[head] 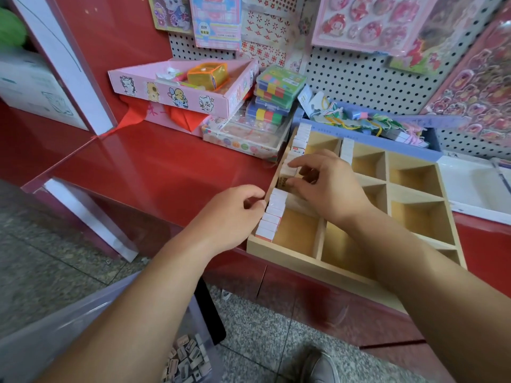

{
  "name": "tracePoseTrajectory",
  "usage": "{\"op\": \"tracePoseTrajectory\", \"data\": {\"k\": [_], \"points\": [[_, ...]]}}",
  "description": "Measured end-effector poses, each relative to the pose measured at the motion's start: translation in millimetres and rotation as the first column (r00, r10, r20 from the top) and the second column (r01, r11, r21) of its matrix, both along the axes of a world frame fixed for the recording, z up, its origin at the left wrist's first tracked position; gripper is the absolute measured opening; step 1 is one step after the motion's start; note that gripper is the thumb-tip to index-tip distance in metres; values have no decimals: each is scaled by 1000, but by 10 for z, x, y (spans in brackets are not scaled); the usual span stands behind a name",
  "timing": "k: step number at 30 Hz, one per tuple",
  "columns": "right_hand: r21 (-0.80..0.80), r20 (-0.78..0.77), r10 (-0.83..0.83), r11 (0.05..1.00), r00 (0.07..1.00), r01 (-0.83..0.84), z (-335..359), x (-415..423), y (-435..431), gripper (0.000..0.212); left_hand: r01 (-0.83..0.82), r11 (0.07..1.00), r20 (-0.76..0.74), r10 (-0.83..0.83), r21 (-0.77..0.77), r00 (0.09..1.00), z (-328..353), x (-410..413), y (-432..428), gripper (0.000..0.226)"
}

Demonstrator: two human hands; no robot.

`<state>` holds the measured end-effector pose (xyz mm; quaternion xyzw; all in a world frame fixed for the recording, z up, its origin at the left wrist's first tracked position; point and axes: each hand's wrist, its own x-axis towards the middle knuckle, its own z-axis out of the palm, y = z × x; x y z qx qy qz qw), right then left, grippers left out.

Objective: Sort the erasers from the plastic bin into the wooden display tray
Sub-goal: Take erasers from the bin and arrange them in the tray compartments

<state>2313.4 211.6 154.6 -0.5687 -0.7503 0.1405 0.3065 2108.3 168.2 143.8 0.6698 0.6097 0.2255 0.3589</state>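
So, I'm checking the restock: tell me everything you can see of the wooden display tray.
The wooden display tray is a shallow box of pale bare-looking wood, split by thin partitions into square compartments. It sits on the red counter, at its front edge. White erasers stand in a row down its left column, a few more behind in the next; other visible compartments look empty. The right hand pinches erasers in the left column; the curled fingers of the left hand meet the outer left wall.

The right hand [326, 186] pinches erasers [272, 214] standing in the left column of the wooden tray [282, 250]. The left hand [229, 214], fingers curled, touches the tray's left edge. A plastic bin [55, 335] sits below.
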Motion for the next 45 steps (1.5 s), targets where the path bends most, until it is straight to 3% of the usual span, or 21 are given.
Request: {"op": "tracePoseTrajectory", "data": {"k": [8, 13, 16, 21, 26, 28, 32, 35, 38, 40, 42, 45], "points": [[12, 1, 41, 999, 999, -41, 139, 247, -412, 17, -34, 998, 16, 33, 60, 999, 21, 11, -95, 23], [35, 61, 216, 975, 974, -219, 217, 90, -838, 11, -244, 959, 77, 234, 146, 969, 86, -177, -564, 14], [-12, 121, 351, 936, 929, -352, 249, -154, -1104, 11, -305, 927, -56, 324, 220, 944, 33, -507, -1015, 16], [-251, 241, 615, 787, 751, -564, 104, -746, -1472, 11, -434, 900, -180, 433, 36, 883, -296, -1268, -1642, 16], [-533, 312, 712, 680, 629, -504, -371, -1253, -1462, 17, -585, 793, -293, 527, -170, 798, -925, -1801, -2306, 12], [-583, 300, 716, 661, 630, -473, -586, -1415, -1385, 23, -658, 702, -233, 615, -274, 753, -1279, -1908, -2455, 3], [-584, 336, 712, 671, 617, -456, -1079, -1787, -1190, 44, -736, 437, -64, 838, -517, 543, -2071, -2062, -2510, 35], [-495, 337, 753, 653, 566, -573, -1508, -2162, -1039, 51, -773, 231, 74, 970, -590, 233, -2535, -2116, -2421, 65], [-376, 428, 761, 640, 487, -670, -1919, -2549, -840, 57, -819, 156, 136, 986, -553, 96, -2887, -2193, -2272, 85], [-340, 501, 754, 624, 426, -704, -2099, -2807, -691, 66, -825, 47, 147, 988, -563, -44, -3104, -2271, -2130, 91], [-364, 537, 771, 577, 342, -731, -2260, -3003, -556, 70, -813, -66, 143, 973, -578, -181, -3325, -2356, -1973, 92], [-444, 566, 794, 521, 223, -729, -2479, -3137, -372, 78, -794, -127, 198, 934, -595, -297, -3622, -2474, -1772, 105]]}}
